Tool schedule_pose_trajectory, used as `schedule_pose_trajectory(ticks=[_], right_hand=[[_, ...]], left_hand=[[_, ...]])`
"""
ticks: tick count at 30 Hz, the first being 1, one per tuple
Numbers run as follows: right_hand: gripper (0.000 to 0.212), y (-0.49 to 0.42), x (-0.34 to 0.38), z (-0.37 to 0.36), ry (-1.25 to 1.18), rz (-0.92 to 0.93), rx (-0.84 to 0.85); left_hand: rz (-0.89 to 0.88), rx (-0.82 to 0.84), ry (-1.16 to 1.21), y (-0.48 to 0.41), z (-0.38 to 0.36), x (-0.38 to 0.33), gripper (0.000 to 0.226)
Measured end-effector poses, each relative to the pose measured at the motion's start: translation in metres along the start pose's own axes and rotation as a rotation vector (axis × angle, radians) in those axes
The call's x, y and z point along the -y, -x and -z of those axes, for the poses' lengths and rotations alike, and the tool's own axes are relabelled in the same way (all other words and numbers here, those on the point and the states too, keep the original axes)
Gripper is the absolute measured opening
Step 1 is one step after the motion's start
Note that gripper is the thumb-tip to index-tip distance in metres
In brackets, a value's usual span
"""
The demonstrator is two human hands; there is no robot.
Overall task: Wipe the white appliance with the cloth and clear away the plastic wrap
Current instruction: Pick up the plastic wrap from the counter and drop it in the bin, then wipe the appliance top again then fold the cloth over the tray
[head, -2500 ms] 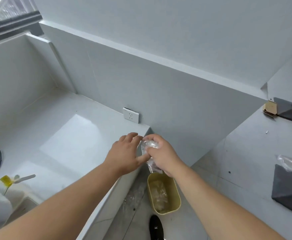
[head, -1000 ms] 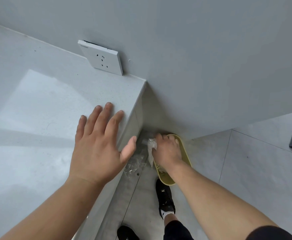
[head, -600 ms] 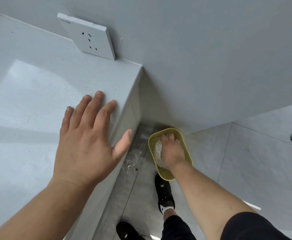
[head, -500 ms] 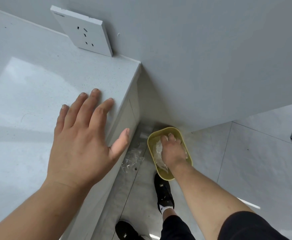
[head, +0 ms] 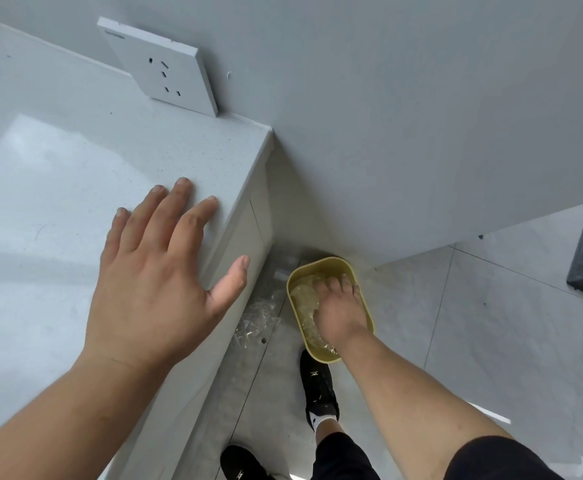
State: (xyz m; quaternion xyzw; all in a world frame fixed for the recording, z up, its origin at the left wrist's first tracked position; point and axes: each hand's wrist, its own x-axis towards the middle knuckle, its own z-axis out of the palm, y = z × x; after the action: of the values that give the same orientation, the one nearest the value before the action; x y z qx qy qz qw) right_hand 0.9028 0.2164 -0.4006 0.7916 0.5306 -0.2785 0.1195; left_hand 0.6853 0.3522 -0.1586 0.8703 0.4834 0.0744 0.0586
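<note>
right hand point(head: 338, 315), fingers spread, presses crumpled clear plastic wrap point(head: 303, 299) into the yellow oval plastic bin point(head: 365, 306); left hand point(head: 155, 275) splayed flat on the white stone counter point(head: 41, 174); next, probably gather the loose clear wrap scrap point(head: 257, 320) from the floor.

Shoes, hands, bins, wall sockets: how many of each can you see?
Shoes: 2
Hands: 2, left hand, right hand
Bins: 1, yellow bin
Wall sockets: 1
Total: 6

right hand point(head: 338, 313) in yellow bin point(head: 364, 308)
</note>
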Motion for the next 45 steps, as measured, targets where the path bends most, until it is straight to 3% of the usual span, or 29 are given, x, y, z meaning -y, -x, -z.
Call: schedule_pose_trajectory(ticks=[5, 10, 17, 33, 45], right_hand=[[0.069, 0.017, 0.004, 0.037, -0.017, 0.046, -0.076], [0.086, 0.042, 0.015, 0.091, -0.023, 0.088, -0.156], [0.087, 0.078, 0.03, 0.16, -0.059, 0.148, -0.268], [0.091, 0.158, 0.085, 0.328, -0.025, 0.256, -0.457], [0.088, 0.202, 0.15, 0.413, 0.012, 0.377, -0.636]], left_hand=[[-0.004, 0.017, -0.016, 0.001, 0.002, 0.0, 0.075], [-0.006, 0.111, -0.046, 0.001, 0.012, -0.003, 0.078], [0.026, 0.2, -0.087, 0.017, 0.049, 0.002, 0.086], [0.096, 0.003, -0.07, 0.013, 0.199, 0.01, 0.088], [0.129, -0.161, -0.088, 0.024, 0.291, 0.029, 0.088]])
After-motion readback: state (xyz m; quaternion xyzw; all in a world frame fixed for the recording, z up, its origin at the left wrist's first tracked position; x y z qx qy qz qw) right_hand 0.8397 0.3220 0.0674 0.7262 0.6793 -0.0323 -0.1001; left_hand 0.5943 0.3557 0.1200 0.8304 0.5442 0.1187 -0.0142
